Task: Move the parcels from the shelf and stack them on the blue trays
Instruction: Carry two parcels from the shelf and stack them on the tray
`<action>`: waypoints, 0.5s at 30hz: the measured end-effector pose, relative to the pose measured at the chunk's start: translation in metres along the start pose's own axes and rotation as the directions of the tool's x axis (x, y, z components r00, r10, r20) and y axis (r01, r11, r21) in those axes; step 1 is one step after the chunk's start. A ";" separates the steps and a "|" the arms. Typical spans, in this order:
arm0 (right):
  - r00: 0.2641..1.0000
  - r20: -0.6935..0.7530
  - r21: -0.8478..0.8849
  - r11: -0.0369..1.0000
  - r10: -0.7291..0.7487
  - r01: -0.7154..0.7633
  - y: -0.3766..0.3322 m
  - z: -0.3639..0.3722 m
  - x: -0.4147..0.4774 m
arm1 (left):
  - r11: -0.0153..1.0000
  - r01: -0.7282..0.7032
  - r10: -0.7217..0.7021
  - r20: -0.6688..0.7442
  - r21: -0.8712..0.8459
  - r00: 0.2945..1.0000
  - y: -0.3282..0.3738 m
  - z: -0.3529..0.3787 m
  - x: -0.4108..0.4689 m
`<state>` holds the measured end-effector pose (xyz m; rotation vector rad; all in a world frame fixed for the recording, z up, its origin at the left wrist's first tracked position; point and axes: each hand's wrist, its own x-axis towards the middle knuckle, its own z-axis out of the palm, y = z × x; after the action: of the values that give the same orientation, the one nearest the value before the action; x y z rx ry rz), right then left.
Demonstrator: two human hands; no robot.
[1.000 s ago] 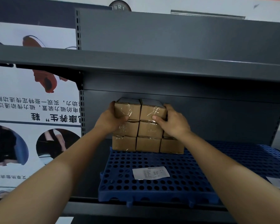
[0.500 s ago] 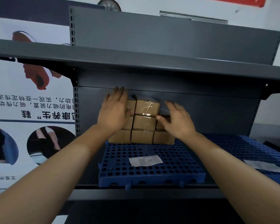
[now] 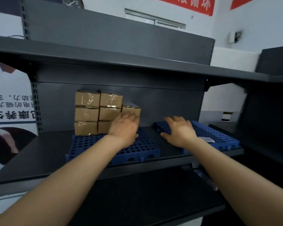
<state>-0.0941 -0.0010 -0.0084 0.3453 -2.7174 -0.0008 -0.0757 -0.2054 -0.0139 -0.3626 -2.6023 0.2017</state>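
Both hands have come off the top of the stack since the earlier frames, and the view has swung right. Landmark: the left blue tray (image 3: pixel 144 146), lying on the grey shelf (image 3: pixel 39 154) with bare shelf on its left and a dark strip of shelf between it and the second blue tray (image 3: pixel 219 136) to its right. Left of the shelving hangs a poster (image 3: pixel 11 103) with mirrored Chinese writing I cannot read; up behind, red banners (image 3: pixel 194 4) carry large white characters, blurred. At the back of the left tray stand the parcels (image 3: pixel 87 114), brown taped boxes, two columns three high and a shorter column beside them. The tray's front half is bare. A white slip (image 3: pixel 207 139) lies on the second tray. The left hand (image 3: pixel 125 126) lies flat with loose fingers against the shorter column, gripping nothing. The right hand (image 3: pixel 180 129) is spread open, empty, over the second tray's near corner.
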 end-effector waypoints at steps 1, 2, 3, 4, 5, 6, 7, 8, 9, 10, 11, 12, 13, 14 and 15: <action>1.000 -0.002 -0.016 1.000 0.007 -0.007 0.009 -0.001 -0.010 | 1.000 -0.009 0.009 0.016 -0.006 1.000 0.013 -0.001 -0.001; 1.000 -0.001 -0.029 0.999 0.016 -0.016 0.017 -0.002 -0.020 | 1.000 -0.021 0.021 0.030 -0.015 0.999 0.026 -0.002 -0.001; 1.000 0.007 -0.038 0.999 0.030 -0.029 0.026 -0.004 -0.030 | 0.999 -0.038 0.039 0.038 -0.025 0.999 0.039 -0.003 -0.002; 0.999 0.020 -0.044 0.998 0.046 -0.045 0.034 -0.006 -0.042 | 0.998 -0.058 0.060 0.039 -0.036 0.997 0.052 -0.004 -0.004; 0.997 0.035 -0.051 0.997 0.062 -0.060 0.043 -0.008 -0.054 | 0.996 -0.077 0.079 0.034 -0.044 0.996 0.066 -0.006 -0.006; 0.996 0.048 -0.058 0.996 0.077 -0.075 0.051 -0.010 -0.066 | 0.994 -0.095 0.097 0.027 -0.048 0.995 0.079 -0.007 -0.009; 0.994 0.059 -0.064 0.994 0.093 -0.089 0.060 -0.012 -0.079 | 0.992 -0.113 0.114 0.023 -0.049 0.993 0.093 -0.009 -0.012; 0.992 0.066 -0.071 0.992 0.108 -0.104 0.069 -0.014 -0.092 | 0.990 -0.130 0.132 0.024 -0.052 0.991 0.107 -0.011 -0.016; 0.990 0.074 -0.080 0.990 0.124 -0.118 0.078 -0.015 -0.106 | 0.988 -0.146 0.148 0.030 -0.057 0.988 0.121 -0.012 -0.020; 0.987 0.084 -0.092 0.987 0.139 -0.132 0.087 -0.016 -0.120 | 0.985 -0.159 0.162 0.040 -0.065 0.986 0.135 -0.013 -0.024; 0.983 0.097 -0.104 0.984 0.155 -0.145 0.095 -0.018 -0.133 | 0.983 -0.169 0.173 0.052 -0.075 0.984 0.148 -0.013 -0.029; 0.979 0.111 -0.112 0.981 0.173 -0.161 0.102 -0.020 -0.147 | 0.980 -0.178 0.183 0.060 -0.086 0.981 0.160 -0.014 -0.033; 0.974 0.118 -0.116 0.977 0.193 -0.179 0.109 -0.021 -0.160 | 0.977 -0.188 0.195 0.064 -0.098 0.979 0.172 -0.015 -0.038; 0.970 0.120 -0.119 0.973 0.213 -0.199 0.116 -0.023 -0.173 | 0.973 -0.201 0.209 0.064 -0.111 0.976 0.184 -0.016 -0.043; 0.966 0.117 -0.122 0.969 0.231 -0.217 0.122 -0.025 -0.186 | 0.968 -0.217 0.226 0.063 -0.123 0.972 0.195 -0.017 -0.047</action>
<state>0.0519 0.1636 -0.0520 0.0041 -2.8566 -0.1106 0.0149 -0.0320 -0.0614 -0.7021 -2.6525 0.1438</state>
